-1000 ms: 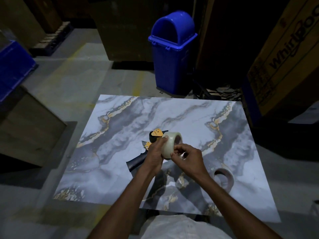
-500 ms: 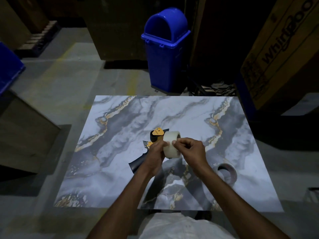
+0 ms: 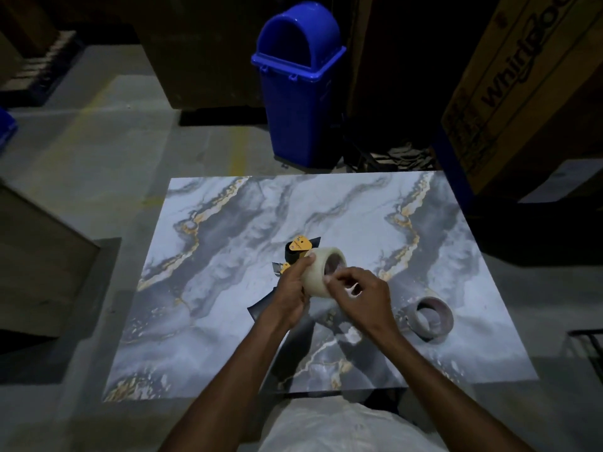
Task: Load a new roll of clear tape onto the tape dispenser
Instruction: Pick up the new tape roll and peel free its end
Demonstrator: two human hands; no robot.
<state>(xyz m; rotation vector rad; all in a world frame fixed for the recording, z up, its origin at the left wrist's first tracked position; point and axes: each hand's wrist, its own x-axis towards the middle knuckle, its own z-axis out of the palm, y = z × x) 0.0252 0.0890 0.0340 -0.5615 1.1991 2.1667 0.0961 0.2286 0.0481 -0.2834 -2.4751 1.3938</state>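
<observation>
A clear tape roll [image 3: 321, 270] is held just above the marble-patterned table [image 3: 228, 256], near its middle. My left hand [image 3: 292, 288] grips the roll's left side together with the black and yellow tape dispenser [image 3: 295, 252], whose dark handle [image 3: 261, 306] sticks out below my wrist. My right hand [image 3: 360, 293] pinches the roll's near rim with thumb and forefinger. Whether the roll sits on the dispenser's hub is hidden by my hands.
An empty cardboard tape core [image 3: 430, 318] lies on the table to the right of my hands. Beyond the table's far edge stands a blue bin [image 3: 298, 93]. A large cardboard box [image 3: 522, 93] stands at the right, a wooden block [image 3: 39, 262] at the left.
My right hand has shifted from the top of the roll down to its near rim. The roll has turned so its open core faces more toward the right.
</observation>
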